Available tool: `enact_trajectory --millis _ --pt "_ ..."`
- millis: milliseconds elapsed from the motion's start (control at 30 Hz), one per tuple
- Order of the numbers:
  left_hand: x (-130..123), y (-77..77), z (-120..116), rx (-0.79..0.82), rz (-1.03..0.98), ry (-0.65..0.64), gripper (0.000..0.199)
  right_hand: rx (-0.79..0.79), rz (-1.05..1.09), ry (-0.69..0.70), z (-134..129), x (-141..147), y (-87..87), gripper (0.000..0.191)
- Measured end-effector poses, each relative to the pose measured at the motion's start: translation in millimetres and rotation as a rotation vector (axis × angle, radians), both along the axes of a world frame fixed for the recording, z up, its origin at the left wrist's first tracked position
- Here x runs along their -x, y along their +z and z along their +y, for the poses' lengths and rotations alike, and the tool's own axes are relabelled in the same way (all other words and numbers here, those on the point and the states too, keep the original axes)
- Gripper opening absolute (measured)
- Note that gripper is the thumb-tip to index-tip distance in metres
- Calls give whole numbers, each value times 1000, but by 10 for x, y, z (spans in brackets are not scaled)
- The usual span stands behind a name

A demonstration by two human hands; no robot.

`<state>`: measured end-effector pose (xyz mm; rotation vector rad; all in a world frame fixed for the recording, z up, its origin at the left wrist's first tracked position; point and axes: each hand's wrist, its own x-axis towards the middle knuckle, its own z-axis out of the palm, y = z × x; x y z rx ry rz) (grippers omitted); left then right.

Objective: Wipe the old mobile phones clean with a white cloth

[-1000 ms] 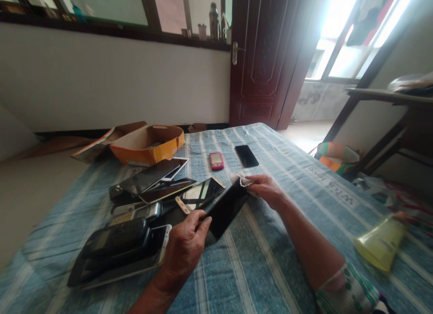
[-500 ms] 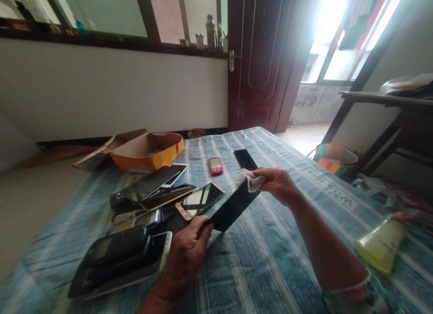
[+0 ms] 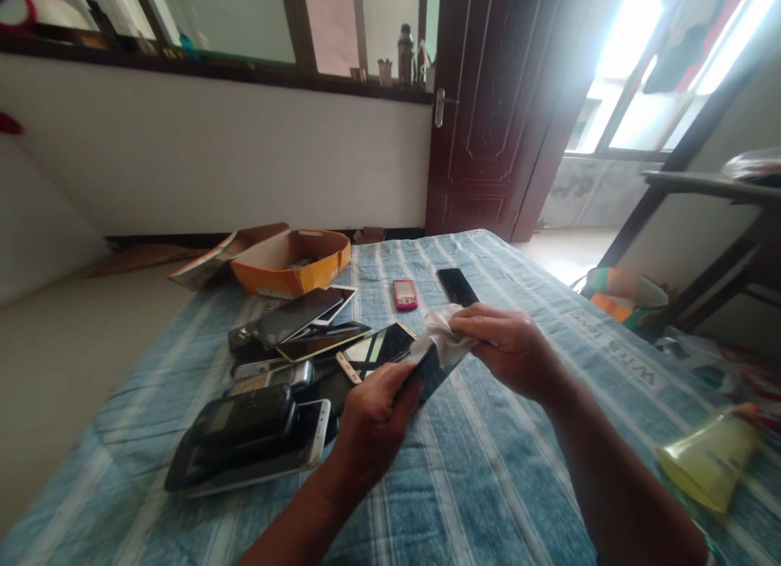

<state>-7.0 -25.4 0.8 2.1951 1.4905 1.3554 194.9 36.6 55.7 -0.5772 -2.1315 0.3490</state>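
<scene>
My left hand (image 3: 377, 411) is closed on the near end of a dark smartphone (image 3: 434, 380), held tilted above the bed. A crumpled white tissue (image 3: 444, 335) is pinched in my right hand (image 3: 509, 342) and lies against the phone's far edge. Just beyond my hands another black phone (image 3: 456, 286) lies flat, with a small pink phone (image 3: 405, 294) to its left. A gold phone (image 3: 373, 350) with a reflecting screen is partly hidden behind my left hand.
Several old phones and a black device (image 3: 247, 415) are piled at the left. Behind them stands an open orange box (image 3: 293, 265). A yellow translucent container (image 3: 711, 460) lies at the right on the striped blue bedcover (image 3: 488, 485).
My view has swung slightly left. The phone in my left hand is turned more edge-on, and my right hand with the tissue has come closer to my left hand.
</scene>
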Motion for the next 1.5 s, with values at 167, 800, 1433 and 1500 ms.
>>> enact_trajectory --millis 167,800,1433,1500 --pt "-87 100 37 0 43 53 24 -162 -95 -94 -111 94 3 31" --pt "-62 193 183 -9 139 48 27 -189 -169 -377 14 277 -138 33" --pt "-36 37 248 -327 230 112 20 -278 -68 -347 -98 448 -32 31" --pt "-34 22 247 -331 223 107 20 -306 -93 -345 -100 455 -25 33"
